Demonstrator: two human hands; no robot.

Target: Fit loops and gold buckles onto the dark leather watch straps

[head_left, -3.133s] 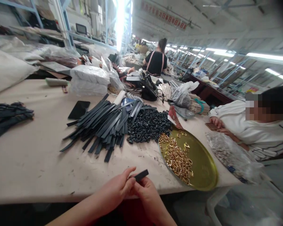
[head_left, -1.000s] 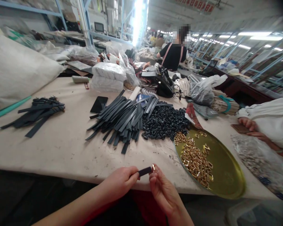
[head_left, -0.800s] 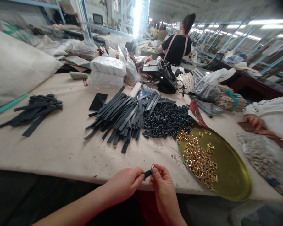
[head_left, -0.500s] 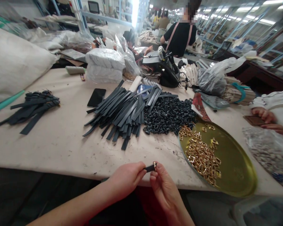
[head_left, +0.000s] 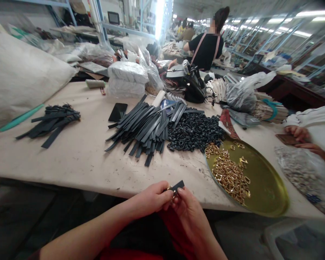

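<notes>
At the table's front edge, both of my hands are closed on one short dark strap (head_left: 178, 185) with a small gold buckle (head_left: 170, 188) on it. My left hand (head_left: 158, 196) pinches the buckle end between thumb and fingers. My right hand (head_left: 189, 206) has its thumb against the strap, whose flat end points up and right. Part of the buckle is hidden by fingertips. Beyond them lies a pile of loose dark straps (head_left: 141, 126), beside a heap of small dark loops (head_left: 196, 130). To the right, a round gold-coloured tray (head_left: 271, 184) carries many gold buckles (head_left: 230, 177).
A bundle of dark straps (head_left: 52, 122) lies at left near a white sack (head_left: 24, 76). A phone (head_left: 117, 112) rests behind the straps. Plastic-wrapped packs (head_left: 127, 79) and a black bag (head_left: 192, 85) stand farther back. At right, another person's hands (head_left: 299, 134) hold a brown item.
The strap's free end now sticks out up and right past my right thumb. The buckle has shifted from my right fingertips to my left ones. The view has turned slightly.
</notes>
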